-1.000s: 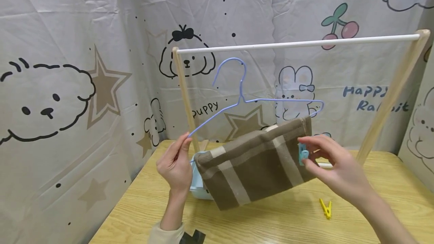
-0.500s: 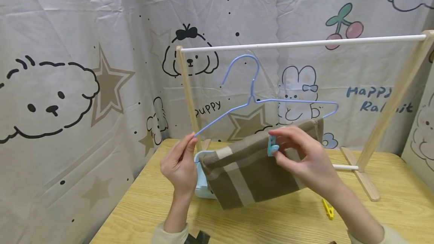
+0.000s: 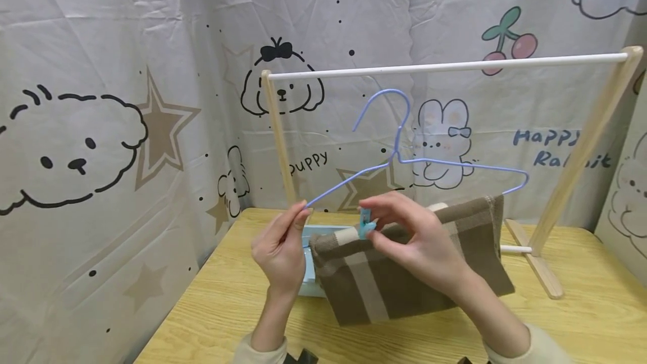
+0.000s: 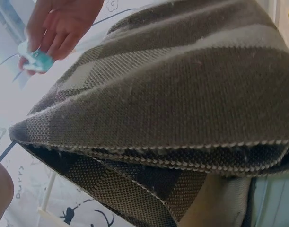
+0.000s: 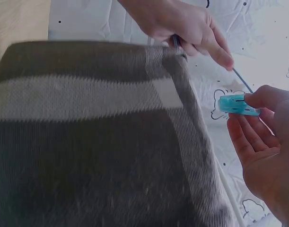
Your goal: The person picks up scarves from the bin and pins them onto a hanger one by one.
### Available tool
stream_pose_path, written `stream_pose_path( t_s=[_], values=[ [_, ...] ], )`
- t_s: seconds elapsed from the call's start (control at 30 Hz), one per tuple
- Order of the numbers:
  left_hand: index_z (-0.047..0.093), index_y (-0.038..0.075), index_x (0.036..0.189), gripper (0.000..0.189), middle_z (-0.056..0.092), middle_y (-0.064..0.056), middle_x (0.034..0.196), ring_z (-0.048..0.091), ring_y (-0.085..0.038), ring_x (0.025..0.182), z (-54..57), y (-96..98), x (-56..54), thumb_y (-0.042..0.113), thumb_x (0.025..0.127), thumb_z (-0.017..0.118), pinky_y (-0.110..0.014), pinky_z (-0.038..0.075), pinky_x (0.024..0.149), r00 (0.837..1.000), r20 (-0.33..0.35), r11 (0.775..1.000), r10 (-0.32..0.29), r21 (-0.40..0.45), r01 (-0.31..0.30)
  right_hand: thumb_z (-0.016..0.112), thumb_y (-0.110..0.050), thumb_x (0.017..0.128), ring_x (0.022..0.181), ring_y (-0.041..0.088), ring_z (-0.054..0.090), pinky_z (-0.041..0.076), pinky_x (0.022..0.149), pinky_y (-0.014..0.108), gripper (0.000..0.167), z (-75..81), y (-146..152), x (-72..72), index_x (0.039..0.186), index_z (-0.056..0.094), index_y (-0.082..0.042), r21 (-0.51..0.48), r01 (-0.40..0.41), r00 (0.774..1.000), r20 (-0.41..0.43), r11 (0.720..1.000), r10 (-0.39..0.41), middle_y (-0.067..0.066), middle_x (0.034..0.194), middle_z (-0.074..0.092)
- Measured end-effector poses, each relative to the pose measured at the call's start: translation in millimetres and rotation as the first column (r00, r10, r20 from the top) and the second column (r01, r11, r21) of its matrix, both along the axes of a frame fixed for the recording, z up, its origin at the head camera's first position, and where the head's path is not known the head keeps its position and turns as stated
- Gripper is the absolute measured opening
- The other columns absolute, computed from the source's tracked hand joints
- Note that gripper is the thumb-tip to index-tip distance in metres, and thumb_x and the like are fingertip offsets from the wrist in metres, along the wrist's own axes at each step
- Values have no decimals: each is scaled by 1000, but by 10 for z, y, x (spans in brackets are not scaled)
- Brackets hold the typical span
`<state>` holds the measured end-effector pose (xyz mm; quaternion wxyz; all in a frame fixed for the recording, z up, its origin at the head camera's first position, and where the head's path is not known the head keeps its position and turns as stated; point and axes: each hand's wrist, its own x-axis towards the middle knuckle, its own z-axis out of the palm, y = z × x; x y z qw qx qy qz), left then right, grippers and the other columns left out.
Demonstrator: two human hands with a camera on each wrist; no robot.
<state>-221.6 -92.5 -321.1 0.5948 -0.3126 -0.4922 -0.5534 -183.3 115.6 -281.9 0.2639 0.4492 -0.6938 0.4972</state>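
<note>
R fingertips [image 3: 373, 219] pinch a small turquoise clothespin [image 3: 365, 225] just above the top fold of the cloth; thumb + forefinger squeeze its tail, other fingers loosely spread. Can't tell if the peg's mouth is open. L hand [image 3: 281, 249] grips the left tip of the blue wire hanger [image 3: 404, 164], fingers curled round the wire, thumb on top.

Handling, as I judge it: peg is hard smooth plastic, tiny, light, springy; best held at the tail end w/ two fingers, easy to fumble. Hanger is thin coated wire, light, a bit bendy, tips under load, so holding the end near the cloth steadies it. Brown striped cloth [image 3: 419, 265] is knitted, soft, floppy, thickish where doubled over the hanger's lower bar; beige bands, ribbed weave, stitched edge seen in the wrist views. Could slide along the smooth wire.

Beyond: light blue box [image 3: 306, 263] behind the cloth on the wooden table [image 3: 212, 308]; drying rack [image 3: 581, 150] w/ white rail at far side; cartoon-print curtain [image 3: 101, 100] behind.
</note>
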Motion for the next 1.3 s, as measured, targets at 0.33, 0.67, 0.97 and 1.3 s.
stream_pose_path(
  t_s=[0.33, 0.67, 0.97, 1.3],
  values=[
    [76, -8, 92, 11, 69, -21, 70, 43, -9, 51, -32, 72, -4, -5, 81, 76, -19, 33, 45, 999, -37, 998, -1, -56, -1, 72, 7, 85, 88, 20, 68, 58, 78, 26, 38, -66, -180, -82, 122, 64, -2, 24, -14, 999, 34, 1000, 13, 9, 111, 68],
    [76, -7, 93, 14, 67, -19, 67, 41, -9, 50, -39, 93, 2, -9, 79, 75, -19, 32, 45, 999, -42, 997, -20, -75, 17, 73, 6, 85, 93, 14, 70, 58, 84, 29, 35, -57, -292, -90, 118, 66, -2, 13, 9, 988, 152, 1000, -11, 9, 112, 69],
    [76, -7, 93, 11, 67, -17, 67, 40, -8, 49, -27, 103, 7, -2, 84, 75, -17, 33, 45, 999, -50, 994, -16, -105, 10, 72, 7, 85, 95, 14, 71, 59, 85, 30, 32, -63, -373, -80, 115, 69, -2, 4, -5, 982, 190, 1000, 4, 11, 108, 72],
    [75, -7, 94, 11, 67, -19, 68, 42, -10, 50, -16, 91, 21, -1, 85, 74, -17, 34, 46, 997, -74, 993, -4, -116, -4, 74, 7, 83, 92, 12, 71, 60, 80, 29, 26, -107, -427, -65, 108, 72, -2, -11, 59, 982, 181, 998, -56, 6, 101, 74]
  ],
)
